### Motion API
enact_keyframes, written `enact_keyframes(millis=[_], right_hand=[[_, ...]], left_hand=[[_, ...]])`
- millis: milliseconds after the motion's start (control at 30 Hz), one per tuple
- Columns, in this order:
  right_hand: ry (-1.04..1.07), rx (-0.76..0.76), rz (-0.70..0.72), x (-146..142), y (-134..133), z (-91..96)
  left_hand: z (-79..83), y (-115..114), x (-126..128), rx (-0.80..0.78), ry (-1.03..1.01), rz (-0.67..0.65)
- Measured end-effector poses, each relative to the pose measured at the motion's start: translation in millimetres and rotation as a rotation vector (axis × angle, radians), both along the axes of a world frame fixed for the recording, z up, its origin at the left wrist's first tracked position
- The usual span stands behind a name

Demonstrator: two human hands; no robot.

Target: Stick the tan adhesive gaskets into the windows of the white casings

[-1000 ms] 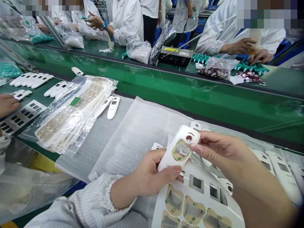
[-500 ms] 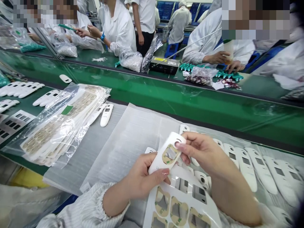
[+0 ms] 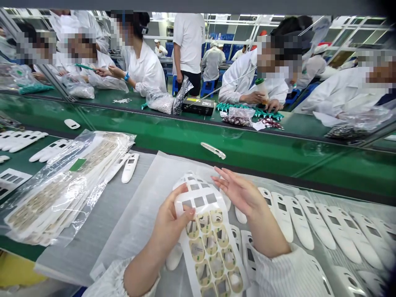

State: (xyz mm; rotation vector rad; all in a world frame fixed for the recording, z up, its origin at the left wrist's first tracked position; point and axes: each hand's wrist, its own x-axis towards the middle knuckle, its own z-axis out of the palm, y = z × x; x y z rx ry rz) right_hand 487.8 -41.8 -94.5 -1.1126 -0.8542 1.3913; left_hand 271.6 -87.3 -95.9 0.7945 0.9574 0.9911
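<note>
My left hand [image 3: 173, 214] pinches the left edge of a sheet of adhesive stickers [image 3: 213, 243], thumb on top. The sheet's lower part carries rows of tan ring-shaped stickers; its upper part has bare grey windows. Just right of the sheet's upper end, my right hand [image 3: 241, 192] is raised with its fingers stretched out and nothing in them. Beyond it, a white plastic housing [image 3: 213, 150] lies on the green conveyor belt [image 3: 173, 138]. Under and beside the sheet lie more white housings, partly hidden.
Rows of white housings [image 3: 312, 210] cover the right of the bench. A clear plastic bag [image 3: 71, 185] of sticker sheets lies on the left, with one housing [image 3: 130, 167] next to it. Across the belt, several co-workers sit beside bags of parts and a black box [image 3: 198, 106].
The white housing has left my left hand, which now grips the sticker sheet. My right hand has opened. A housing now lies on the belt ahead. The view has tilted up.
</note>
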Motion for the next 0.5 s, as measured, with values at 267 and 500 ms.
enact_keyframes(millis=[267,500], right_hand=[[-0.465,0.193,0.098,-22,-27,36.6],[-0.881,0.216,0.406,-32,-41,44.1]], left_hand=[[-13.6,-4,4,0.155,-0.056,-0.018],[-14.1,-9,-1,0.415,-0.101,-0.058]])
